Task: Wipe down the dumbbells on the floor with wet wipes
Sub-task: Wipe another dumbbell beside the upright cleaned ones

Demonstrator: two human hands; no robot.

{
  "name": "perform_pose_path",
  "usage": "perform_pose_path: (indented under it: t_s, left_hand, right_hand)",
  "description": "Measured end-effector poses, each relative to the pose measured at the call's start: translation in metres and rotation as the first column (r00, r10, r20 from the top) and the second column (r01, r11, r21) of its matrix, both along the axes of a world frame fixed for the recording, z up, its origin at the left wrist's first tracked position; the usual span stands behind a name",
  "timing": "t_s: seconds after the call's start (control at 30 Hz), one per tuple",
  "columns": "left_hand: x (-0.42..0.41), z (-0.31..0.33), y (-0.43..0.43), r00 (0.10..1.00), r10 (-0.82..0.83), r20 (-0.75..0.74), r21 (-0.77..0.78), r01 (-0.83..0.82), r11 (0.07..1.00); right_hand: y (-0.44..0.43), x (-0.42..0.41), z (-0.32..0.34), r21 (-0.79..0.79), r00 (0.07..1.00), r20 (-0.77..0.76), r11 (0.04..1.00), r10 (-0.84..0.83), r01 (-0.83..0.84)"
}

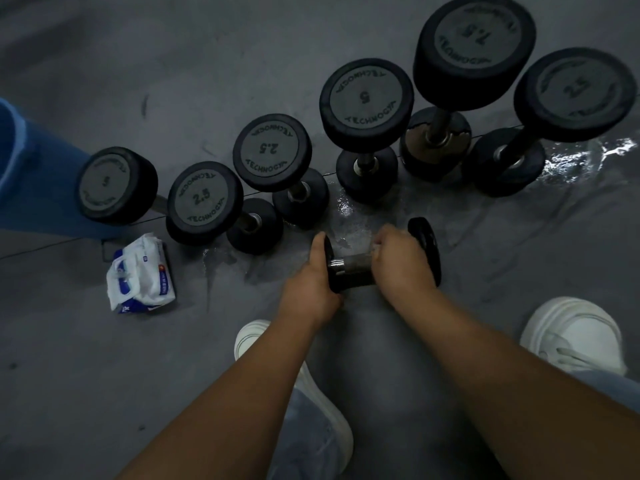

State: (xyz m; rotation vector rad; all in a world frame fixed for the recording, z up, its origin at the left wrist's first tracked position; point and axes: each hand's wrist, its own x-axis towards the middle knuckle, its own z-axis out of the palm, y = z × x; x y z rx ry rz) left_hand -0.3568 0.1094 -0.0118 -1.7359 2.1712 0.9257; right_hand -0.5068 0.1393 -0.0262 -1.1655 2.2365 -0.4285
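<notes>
Dumbbell point(349, 264) lies on the wet floor point(519, 237) at frame centre: left grip point(317, 275) curled round its left head, right grip point(401, 258) closed round the handle. Six upright dumbbells point(366, 98) crowd just above; wet-wipe pack point(142, 275) lies at left, white shoes point(575, 334) below.

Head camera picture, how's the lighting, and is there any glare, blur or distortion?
Head view: dim overall, with the lower heads of the black standing dumbbells sunk in shadow; bright glare on the wet patch at right; wide-angle bulge enlarges the tops near the upper edge; the lying dumbbell, gripped by the left hand and right hand, looks slightly soft.
</notes>
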Motion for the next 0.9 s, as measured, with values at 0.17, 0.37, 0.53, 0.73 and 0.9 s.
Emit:
perform_pose_path:
  t_s: [0.17, 0.37, 0.53, 0.73, 0.9]
  left_hand:
    - [0.001, 0.001, 0.0, 1.0, -0.013, 0.015, 0.028, 0.012, 1.0]
    - [0.001, 0.001, -0.001, 1.0, 0.0, 0.001, 0.01, 0.0, 1.0]
    - [-0.002, 0.003, -0.016, 1.0, 0.028, 0.001, 0.059, -0.028, 0.998]
    - [0.007, 0.004, 0.003, 0.96, 0.267, -0.086, 0.319, -0.227, 0.92]
    - [0.002, 0.0, 0.027, 0.978, 0.169, -0.122, 0.097, -0.158, 0.983]
  right_hand:
    - [-0.003, 0.023, 0.011, 0.034, 0.979, 0.106, 0.984, 0.172, -0.176]
    - [0.005, 0.031, 0.003, 0.065, 0.961, 0.125, 0.964, 0.247, -0.256]
    - [0.024, 0.021, -0.004, -0.052, 0.979, 0.112, 0.985, 0.17, -0.165]
    - [0.058, 0.024, -0.005, -0.207, 0.983, 0.183, 0.978, 0.0, 0.038]
    - [0.046, 0.012, -0.003, -0.238, 0.961, 0.204, 0.943, -0.184, 0.231]
